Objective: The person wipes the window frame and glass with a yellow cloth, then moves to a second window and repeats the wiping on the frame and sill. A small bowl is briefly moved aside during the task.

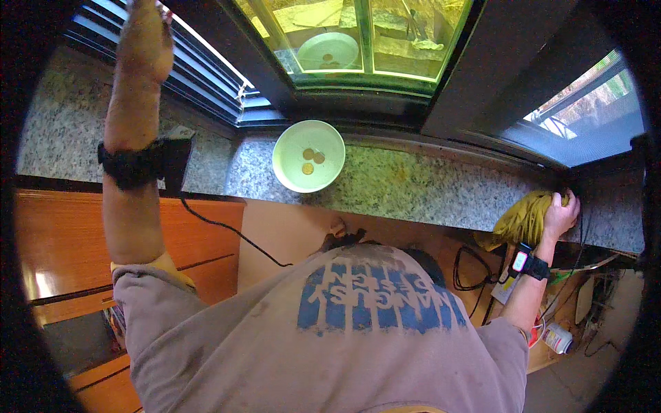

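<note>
My left hand (147, 49) is raised in front of the blinds at the upper left; its fingers are cut off by the picture's top edge, so what it touches is hidden. At the right end of the speckled stone windowsill (413, 180), my right hand (562, 214) grips a bunched mustard-yellow cloth (521, 217). The cloth hangs partly over the sill's front edge. A pale round bowl (289, 170) stands on the sill between my arms. Several brownish coin-like discs (308, 169) lie on its bottom.
Dark-framed window glass (408, 46) rises behind the sill, with slatted blinds (201, 67) at the left and a mesh screen (594, 118) at the right. Wooden drawers (67, 232) stand lower left. Black cables (465, 268) and a white container (557, 338) are below the sill, right.
</note>
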The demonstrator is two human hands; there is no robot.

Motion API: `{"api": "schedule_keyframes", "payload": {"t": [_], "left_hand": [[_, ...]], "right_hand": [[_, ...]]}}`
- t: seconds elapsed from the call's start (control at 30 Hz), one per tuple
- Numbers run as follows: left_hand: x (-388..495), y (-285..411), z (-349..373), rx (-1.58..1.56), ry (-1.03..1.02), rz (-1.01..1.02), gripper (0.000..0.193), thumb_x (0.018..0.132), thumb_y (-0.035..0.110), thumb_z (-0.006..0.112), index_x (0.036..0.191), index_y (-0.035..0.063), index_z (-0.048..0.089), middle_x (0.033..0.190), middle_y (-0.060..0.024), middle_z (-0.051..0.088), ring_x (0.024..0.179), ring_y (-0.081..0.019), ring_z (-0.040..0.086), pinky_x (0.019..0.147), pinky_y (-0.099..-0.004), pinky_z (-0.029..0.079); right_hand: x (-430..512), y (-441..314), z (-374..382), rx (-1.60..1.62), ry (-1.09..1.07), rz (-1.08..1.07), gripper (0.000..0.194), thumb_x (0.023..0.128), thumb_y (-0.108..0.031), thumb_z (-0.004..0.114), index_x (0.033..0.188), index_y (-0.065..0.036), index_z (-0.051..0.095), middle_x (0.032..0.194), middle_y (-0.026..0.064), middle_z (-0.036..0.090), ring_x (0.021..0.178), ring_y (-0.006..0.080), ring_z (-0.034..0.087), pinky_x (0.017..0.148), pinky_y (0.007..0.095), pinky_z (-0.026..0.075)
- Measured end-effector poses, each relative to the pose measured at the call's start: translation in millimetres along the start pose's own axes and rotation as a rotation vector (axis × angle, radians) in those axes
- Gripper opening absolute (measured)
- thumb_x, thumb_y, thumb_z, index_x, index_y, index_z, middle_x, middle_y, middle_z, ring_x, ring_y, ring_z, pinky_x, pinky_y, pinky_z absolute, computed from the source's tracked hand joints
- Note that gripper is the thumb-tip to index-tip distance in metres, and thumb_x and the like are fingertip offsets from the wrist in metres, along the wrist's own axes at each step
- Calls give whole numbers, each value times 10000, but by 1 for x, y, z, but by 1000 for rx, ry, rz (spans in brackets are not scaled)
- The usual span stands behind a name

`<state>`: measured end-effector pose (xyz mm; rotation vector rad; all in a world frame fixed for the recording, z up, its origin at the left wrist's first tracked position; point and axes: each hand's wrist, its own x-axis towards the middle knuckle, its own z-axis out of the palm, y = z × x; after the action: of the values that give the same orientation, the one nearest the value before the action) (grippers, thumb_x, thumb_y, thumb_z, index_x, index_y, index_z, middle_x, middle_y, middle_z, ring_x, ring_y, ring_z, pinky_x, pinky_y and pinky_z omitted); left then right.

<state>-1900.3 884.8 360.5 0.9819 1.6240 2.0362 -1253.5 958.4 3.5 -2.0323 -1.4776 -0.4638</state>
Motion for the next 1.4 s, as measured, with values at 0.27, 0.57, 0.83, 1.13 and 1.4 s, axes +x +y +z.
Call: {"api": "schedule_keyframes", "payload": {"t": [0.27,0.57,0.83,1.13,1.4], "left_hand": [[25,-48,-29,485,-91,284,800,952,657,404,1565,209,152,1641,-37,-5,1500,-199,-57,1203,-415,43],[47,-51,-39,490,-134,227,818,952,669,388,1566,182,153,1643,-30,16,1501,-226,-27,1190,-432,-9],[52,-52,-51,385,-356,242,690,1016,552,357,1559,157,199,1635,-4,123,1499,-164,24,1182,-388,-11],[-10,-41,-61,154,-518,329,924,944,517,557,1561,105,6,1630,-120,47,1499,-257,53,1201,-381,75],[-105,-113,-114,593,-209,692,431,929,115,573,1345,23,513,1413,-172,487,1295,-263,480,1046,-386,397]], "right_hand": [[1,-1,-2,-8,-15,-3,440,845,-349,670,1228,-136,626,1348,172,539,1246,357,494,1019,480,392],[5,1,-4,11,-45,-10,442,839,-371,654,1200,-115,639,1332,188,546,1217,377,511,1002,467,414],[3,2,-1,-1,-20,-15,449,847,-362,650,1206,-93,630,1325,192,548,1211,375,513,1009,458,410],[7,-2,-11,38,-96,24,444,848,-352,650,1189,-69,635,1270,184,570,1190,370,510,1001,457,404],[9,4,-9,24,-67,-30,406,860,-313,646,1179,-62,637,1230,192,595,1156,371,532,989,456,412]]}}
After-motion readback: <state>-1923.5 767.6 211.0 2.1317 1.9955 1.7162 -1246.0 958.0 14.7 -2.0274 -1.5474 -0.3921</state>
